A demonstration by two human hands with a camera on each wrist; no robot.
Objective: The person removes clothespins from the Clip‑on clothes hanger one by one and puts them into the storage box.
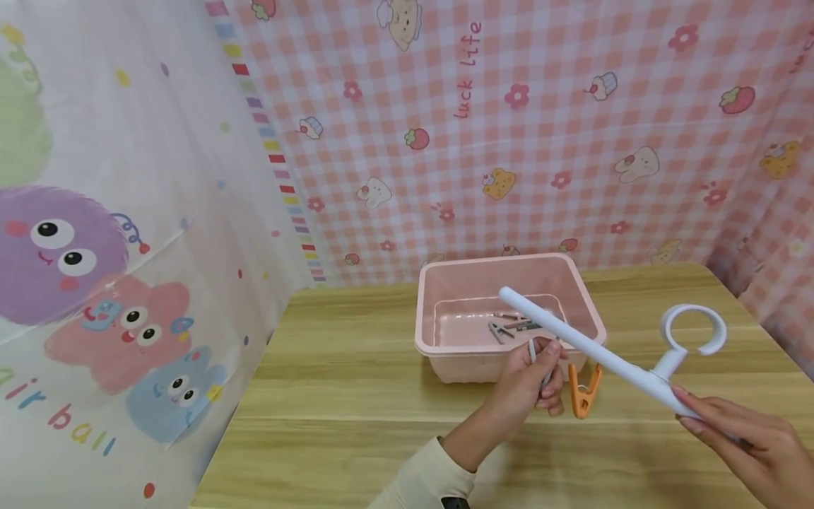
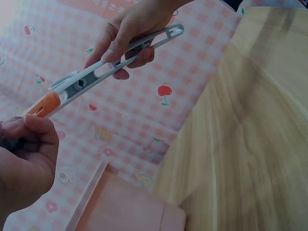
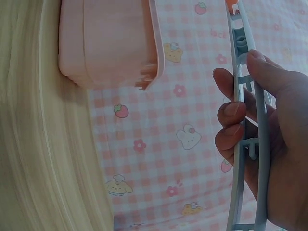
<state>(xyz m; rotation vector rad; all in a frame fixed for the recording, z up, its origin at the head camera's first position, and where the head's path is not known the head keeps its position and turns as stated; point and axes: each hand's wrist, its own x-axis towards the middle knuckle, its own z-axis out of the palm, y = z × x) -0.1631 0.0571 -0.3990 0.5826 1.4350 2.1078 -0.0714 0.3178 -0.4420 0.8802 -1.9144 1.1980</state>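
Hanger (image 1: 610,359), pale blue and slim, runs slantwise between the two hands, its near end in the right hand (image 1: 759,442) and its free tip beyond the left. The right hand's fingers and thumb are curled round it, and the right wrist view shows its slotted underside within that grip. A ring-shaped hook (image 1: 666,329) with a gap in it stands out from the bar just beyond the right fingertips.

The left hand (image 1: 523,385) has its fingers bent inward, thumb and fingers pinching a small grey clip (image 1: 532,350), mostly hidden by the hand. Just to the right of that hand, an orange clip (image 1: 584,396) sits at the underside of the bar; whether it is clamped there, I cannot tell.

Directly beyond the left hand a pink bin (image 1: 467,350) stands on the wooden counter (image 1: 318,396), with several grey clips (image 1: 501,332) inside. Past both hands hangs a pink checked cloth (image 1: 381,85); far to the left of the left hand is a white cloth (image 1: 210,268) printed with cartoon figures.
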